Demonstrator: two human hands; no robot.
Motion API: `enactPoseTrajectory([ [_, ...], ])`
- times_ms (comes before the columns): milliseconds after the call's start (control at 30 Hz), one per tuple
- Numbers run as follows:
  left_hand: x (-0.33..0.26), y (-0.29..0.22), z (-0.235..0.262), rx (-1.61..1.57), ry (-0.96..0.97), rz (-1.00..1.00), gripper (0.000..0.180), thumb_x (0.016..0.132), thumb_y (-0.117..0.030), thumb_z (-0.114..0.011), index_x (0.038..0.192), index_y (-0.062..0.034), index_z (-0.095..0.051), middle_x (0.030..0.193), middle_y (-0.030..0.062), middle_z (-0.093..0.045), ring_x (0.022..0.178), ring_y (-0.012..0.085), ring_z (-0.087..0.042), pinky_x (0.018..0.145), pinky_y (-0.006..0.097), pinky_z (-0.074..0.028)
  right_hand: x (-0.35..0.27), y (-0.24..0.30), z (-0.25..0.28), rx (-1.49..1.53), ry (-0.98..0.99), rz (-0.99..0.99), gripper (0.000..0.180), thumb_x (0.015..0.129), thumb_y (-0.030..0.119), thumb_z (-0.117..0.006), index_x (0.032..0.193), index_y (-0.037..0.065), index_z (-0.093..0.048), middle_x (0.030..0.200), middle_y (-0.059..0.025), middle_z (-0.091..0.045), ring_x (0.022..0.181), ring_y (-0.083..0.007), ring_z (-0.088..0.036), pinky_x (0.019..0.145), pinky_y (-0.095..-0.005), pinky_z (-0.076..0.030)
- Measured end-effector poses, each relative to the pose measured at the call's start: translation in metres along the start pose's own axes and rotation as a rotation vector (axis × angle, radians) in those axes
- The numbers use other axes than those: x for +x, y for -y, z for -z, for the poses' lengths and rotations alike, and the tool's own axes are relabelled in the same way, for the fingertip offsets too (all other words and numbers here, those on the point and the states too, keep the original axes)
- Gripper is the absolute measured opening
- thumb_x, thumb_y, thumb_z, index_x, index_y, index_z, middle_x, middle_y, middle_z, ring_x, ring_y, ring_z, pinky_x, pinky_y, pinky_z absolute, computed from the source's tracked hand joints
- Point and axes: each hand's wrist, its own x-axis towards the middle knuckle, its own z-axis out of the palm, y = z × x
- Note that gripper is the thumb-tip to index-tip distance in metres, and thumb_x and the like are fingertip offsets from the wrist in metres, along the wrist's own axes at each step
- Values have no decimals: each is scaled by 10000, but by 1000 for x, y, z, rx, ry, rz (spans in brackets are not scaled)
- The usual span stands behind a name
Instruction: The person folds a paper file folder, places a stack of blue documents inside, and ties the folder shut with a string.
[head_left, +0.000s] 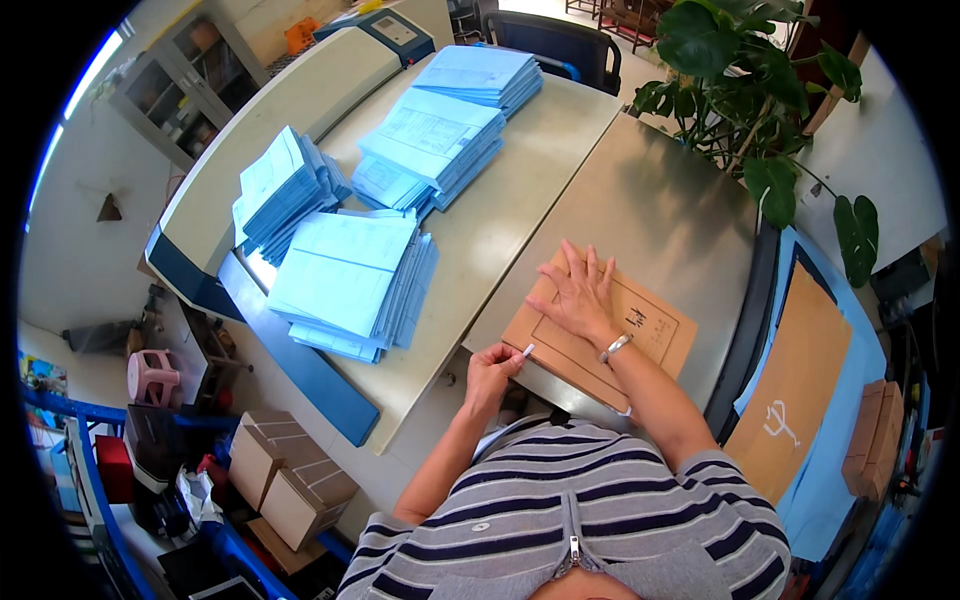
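Note:
A flat brown cardboard file box (650,345) with dark printing lies on the metal-topped table close in front of me. My right hand (582,297) rests on its upper left part with the fingers spread, pressing nothing but the cover; a bracelet circles that wrist. At the box's near left edge, my left hand (495,368) is closed in a pinch on a small white tab (528,351). A second white bit (626,411) pokes out at the near edge, close to my right forearm.
Several stacks of light-blue paper forms (345,275) cover part of the cream machine table (470,230) at left. A leafy plant (760,100) leans in at the far right. Brown cardboard sheets (790,380) lie right; cartons (290,480) stand low at left.

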Motion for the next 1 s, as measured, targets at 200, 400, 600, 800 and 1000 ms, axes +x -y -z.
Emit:
enactPoseTrajectory([
  [200, -4, -7, -6, -67, -47, -58, 75, 960, -57, -638, 893, -36, -664, 744, 22, -651, 641, 104, -626, 565, 234, -519, 1, -3, -3, -44, 13, -2, 624, 823, 700, -621, 1290, 286, -608, 1613, -129, -248, 1486, -495, -122, 1151, -719, -26],
  [400, 2, 11, -7, -160, -97, -160, 68, 979, -33, -603, 933, -1, -642, 781, 46, -657, 656, 123, -640, 627, 260, -566, 4, -2, -5, -57, 13, -8, 616, 819, 680, -644, 1293, 289, -605, 1610, -124, -254, 1481, -499, -135, 1146, -726, -41],
  [600, 1, 20, -13, -246, -128, -237, 66, 984, -41, -603, 956, 7, -639, 802, 65, -672, 687, 137, -662, 665, 273, -584, 3, -1, -2, -47, 32, -7, 618, 821, 677, -645, 1297, 285, -603, 1617, -122, -240, 1482, -505, -127, 1145, -726, -34],
  [800, 2, 24, -13, -319, -105, -240, 80, 984, -54, -608, 956, 14, -636, 810, 84, -683, 691, 155, -679, 675, 290, -603, 4, -2, -4, -56, 31, -7, 626, 828, 677, -637, 1302, 271, -597, 1620, -122, -233, 1482, -505, -121, 1147, -723, -29],
  [1000, 2, 25, -14, -397, -89, -206, 83, 980, -56, -613, 951, 18, -636, 810, 104, -688, 675, 171, -687, 664, 302, -614, 3, -2, -4, -50, 27, 2, 628, 832, 678, -629, 1307, 269, -588, 1619, -126, -232, 1478, -515, -123, 1143, -730, -31],
])
